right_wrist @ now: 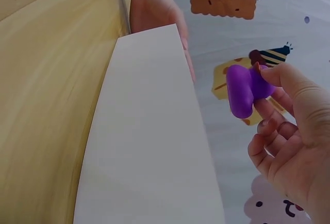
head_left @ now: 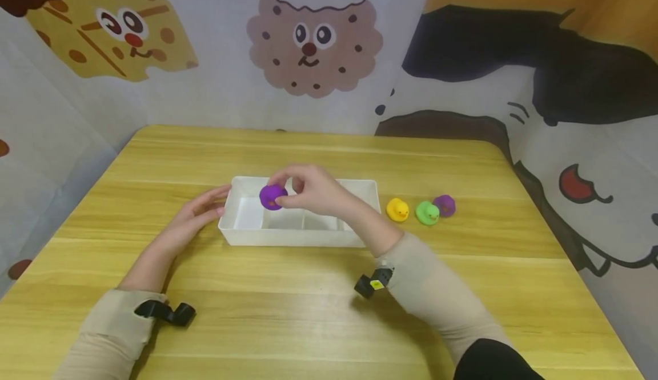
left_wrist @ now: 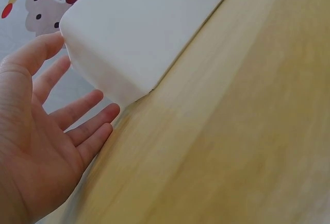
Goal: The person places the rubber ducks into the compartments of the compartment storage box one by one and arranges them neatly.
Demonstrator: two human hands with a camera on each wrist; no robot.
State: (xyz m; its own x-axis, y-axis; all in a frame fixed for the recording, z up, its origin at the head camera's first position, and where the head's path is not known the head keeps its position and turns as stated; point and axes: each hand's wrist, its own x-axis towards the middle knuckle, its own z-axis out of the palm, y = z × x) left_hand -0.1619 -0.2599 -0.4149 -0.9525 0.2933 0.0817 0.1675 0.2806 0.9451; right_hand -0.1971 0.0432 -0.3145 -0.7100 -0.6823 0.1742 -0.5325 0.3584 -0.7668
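A purple rubber duck (head_left: pixel 271 198) is pinched between the thumb and fingers of my right hand (head_left: pixel 315 190), above the left part of a white divided box (head_left: pixel 288 238). The right wrist view shows the purple duck (right_wrist: pixel 241 91) higher than the box's side wall (right_wrist: pixel 144 126). My left hand (head_left: pixel 197 215) touches the box's left end with its fingers extended. In the left wrist view, the fingertips of that left hand (left_wrist: pixel 54 126) lie along the end wall. The visible compartments hold nothing; my right hand and forearm hide part of the box.
Right of the box, a yellow duck (head_left: pixel 397 210), a green duck (head_left: pixel 427 213) and another purple duck (head_left: pixel 445 205) sit on the wooden table (head_left: pixel 257 311). Behind the table hangs a cartoon-printed cloth (head_left: pixel 216 100).
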